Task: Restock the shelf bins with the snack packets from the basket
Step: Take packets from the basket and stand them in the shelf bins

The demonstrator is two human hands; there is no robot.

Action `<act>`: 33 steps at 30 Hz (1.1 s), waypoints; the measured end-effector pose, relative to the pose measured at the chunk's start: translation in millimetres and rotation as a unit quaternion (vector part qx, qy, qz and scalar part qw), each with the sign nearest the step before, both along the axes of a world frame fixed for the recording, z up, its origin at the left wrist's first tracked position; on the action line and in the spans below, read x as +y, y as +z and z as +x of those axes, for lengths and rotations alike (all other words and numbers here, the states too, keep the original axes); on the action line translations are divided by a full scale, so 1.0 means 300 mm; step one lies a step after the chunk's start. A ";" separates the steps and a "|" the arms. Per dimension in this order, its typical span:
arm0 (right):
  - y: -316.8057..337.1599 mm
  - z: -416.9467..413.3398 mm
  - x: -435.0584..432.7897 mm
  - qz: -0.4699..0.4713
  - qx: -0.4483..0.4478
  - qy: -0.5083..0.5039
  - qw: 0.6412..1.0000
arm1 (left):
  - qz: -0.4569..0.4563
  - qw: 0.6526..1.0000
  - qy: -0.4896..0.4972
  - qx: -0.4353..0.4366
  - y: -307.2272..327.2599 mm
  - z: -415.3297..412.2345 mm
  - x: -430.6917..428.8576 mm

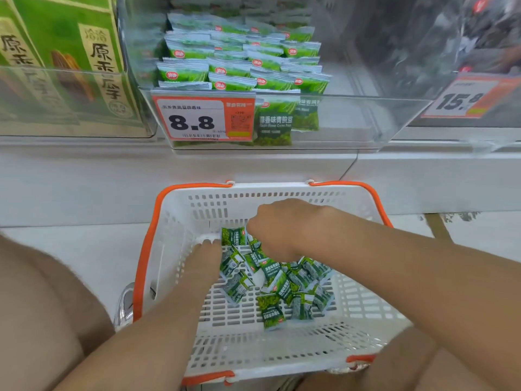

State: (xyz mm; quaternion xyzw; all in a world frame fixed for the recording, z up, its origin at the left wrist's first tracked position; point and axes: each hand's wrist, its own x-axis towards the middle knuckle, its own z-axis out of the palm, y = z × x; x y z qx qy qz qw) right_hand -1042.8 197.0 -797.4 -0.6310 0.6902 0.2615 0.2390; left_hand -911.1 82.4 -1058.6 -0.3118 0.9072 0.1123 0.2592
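Snack packets (282, 289) lie heaped in the white basket (282, 351). The left hand (207, 258) reaches in with straight fingers against the pile, while the right hand (277, 230) curls round a few. Beyond, the clear shelf bin (352, 119) holds stacked green packets (234, 69).

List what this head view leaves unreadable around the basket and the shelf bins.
Right hand, head view: its fingertips are hidden under its own knuckles, so whether its grip holds any of the snack packets cannot be told.
Right-hand bin: contents blurred behind glare on the clear plastic.
Green box: cut off by the left edge.
8.8 price tag: fine print too small.
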 end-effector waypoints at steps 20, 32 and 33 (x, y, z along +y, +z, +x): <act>0.199 -0.177 0.101 -0.106 -0.094 -0.198 0.970 | 0.506 0.685 0.275 0.447 0.690 -0.180 0.136; 0.357 -0.135 0.151 -0.331 -0.246 -0.349 0.842 | 0.429 0.640 0.285 0.571 0.884 -0.143 0.200; 0.375 -0.136 0.155 -0.361 -0.237 -0.337 0.836 | 0.409 0.645 0.272 0.585 0.897 -0.145 0.201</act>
